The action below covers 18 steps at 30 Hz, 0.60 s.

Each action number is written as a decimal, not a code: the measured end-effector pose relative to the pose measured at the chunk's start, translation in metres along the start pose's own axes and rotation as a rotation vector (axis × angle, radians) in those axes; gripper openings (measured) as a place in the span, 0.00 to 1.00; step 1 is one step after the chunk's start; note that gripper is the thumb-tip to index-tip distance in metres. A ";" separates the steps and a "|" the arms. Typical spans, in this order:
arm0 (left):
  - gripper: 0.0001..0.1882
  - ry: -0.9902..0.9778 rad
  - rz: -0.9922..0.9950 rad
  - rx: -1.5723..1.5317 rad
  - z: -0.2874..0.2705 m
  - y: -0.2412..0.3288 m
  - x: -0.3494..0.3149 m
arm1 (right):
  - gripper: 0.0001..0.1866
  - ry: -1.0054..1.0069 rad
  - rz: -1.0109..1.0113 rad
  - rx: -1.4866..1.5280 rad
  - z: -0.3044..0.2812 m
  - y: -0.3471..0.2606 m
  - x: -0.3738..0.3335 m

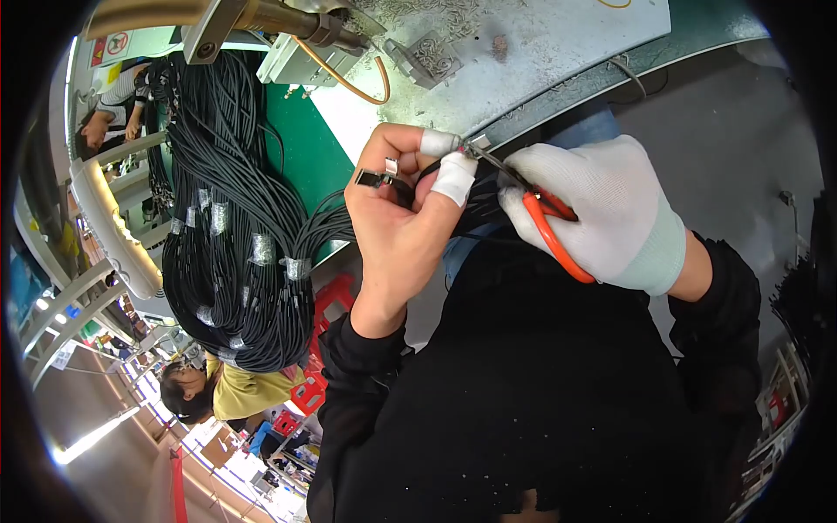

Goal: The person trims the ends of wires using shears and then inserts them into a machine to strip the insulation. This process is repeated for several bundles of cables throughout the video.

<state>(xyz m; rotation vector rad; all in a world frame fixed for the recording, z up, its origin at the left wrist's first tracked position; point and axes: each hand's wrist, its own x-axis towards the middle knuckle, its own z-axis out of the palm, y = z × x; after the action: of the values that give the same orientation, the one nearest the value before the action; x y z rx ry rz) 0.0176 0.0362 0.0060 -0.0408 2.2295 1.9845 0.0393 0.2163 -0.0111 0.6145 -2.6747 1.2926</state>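
Observation:
My left hand (397, 222), with white tape wrapped round the thumb and index finger, pinches the end of a black cable. A small metal connector (479, 142) pokes out past those fingertips. Another cable end, a black and silver connector (375, 178), sticks out of the curled fingers on the palm's left side. In a white knit glove, my right hand (615, 209) is closed around orange-handled pliers (549, 237). Their thin metal jaws reach left to the connector at my left fingertips; whether they grip it is too small to tell.
A thick bundle of black cables (231, 148), wrapped in places with clear film, hangs at the left. Ahead is a pale worktop (540, 52) strewn with small metal bits, with a machine arm (288, 22) above. Red stools (309, 392) and two people are at the left.

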 end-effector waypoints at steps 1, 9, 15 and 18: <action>0.08 0.018 -0.040 -0.039 0.002 0.001 0.000 | 0.10 0.008 0.021 0.091 0.000 0.001 -0.001; 0.08 0.032 -0.001 0.004 0.002 -0.009 0.000 | 0.08 0.099 0.037 0.152 0.012 0.005 -0.004; 0.08 0.013 0.025 0.052 0.000 -0.013 -0.001 | 0.07 0.188 0.025 -0.032 0.020 0.003 0.005; 0.07 0.026 -0.027 0.016 -0.005 -0.014 0.002 | 0.06 -0.075 0.180 0.303 0.020 0.004 0.008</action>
<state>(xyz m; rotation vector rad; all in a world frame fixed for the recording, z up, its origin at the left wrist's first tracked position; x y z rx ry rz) 0.0169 0.0298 -0.0071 -0.0947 2.2487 1.9628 0.0314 0.2007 -0.0248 0.4673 -2.6655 1.7787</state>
